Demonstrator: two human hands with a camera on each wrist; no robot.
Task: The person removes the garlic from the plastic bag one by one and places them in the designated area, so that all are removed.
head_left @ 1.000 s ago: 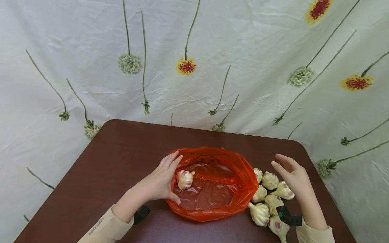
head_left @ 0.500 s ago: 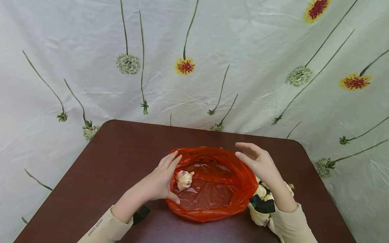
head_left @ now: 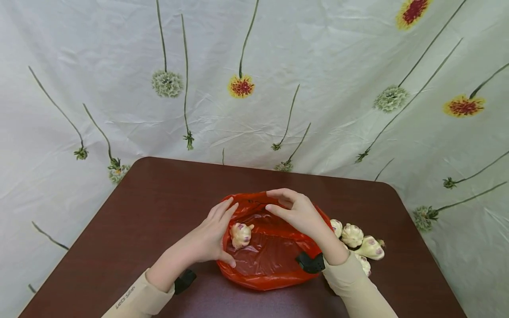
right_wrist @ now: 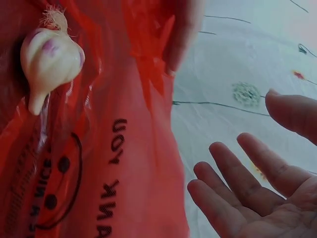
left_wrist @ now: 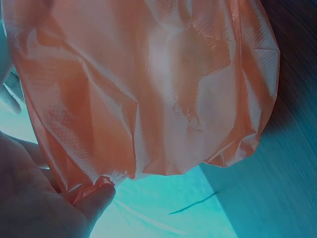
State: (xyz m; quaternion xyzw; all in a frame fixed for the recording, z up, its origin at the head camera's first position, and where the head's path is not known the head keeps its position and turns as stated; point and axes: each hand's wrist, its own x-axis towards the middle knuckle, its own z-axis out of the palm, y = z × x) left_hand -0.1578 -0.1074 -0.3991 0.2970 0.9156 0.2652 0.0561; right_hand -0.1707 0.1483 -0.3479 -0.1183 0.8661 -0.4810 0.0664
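Observation:
A red plastic bag (head_left: pixel 274 281) stands with its mouth wide on the table, and one garlic bulb (head_left: pixel 241 235) lies inside near its left wall. My left hand (head_left: pixel 208 236) holds the bag's left rim, fingers toward the far edge and thumb at the near edge. In the left wrist view, crumpled film of the bag (left_wrist: pixel 133 99) gathers at the thumb (left_wrist: pixel 101 198). My right hand (head_left: pixel 296 212) hovers over the bag's far right part, fingers loosely bent and nothing in them. The right wrist view shows its fingers (right_wrist: pixel 223 163) apart and the bulb (right_wrist: pixel 52 59) inside the bag.
To the right of the bag lie several more garlic bulbs (head_left: pixel 352 235), some hidden behind my right forearm. The dark brown table (head_left: pixel 175 190) has rounded far corners. Behind it hangs a white cloth (head_left: pixel 222 39) printed with flowers.
My right hand has moved left from above the garlic pile to over the bag, staying empty. The left hand, bag and bulb inside have kept their places.

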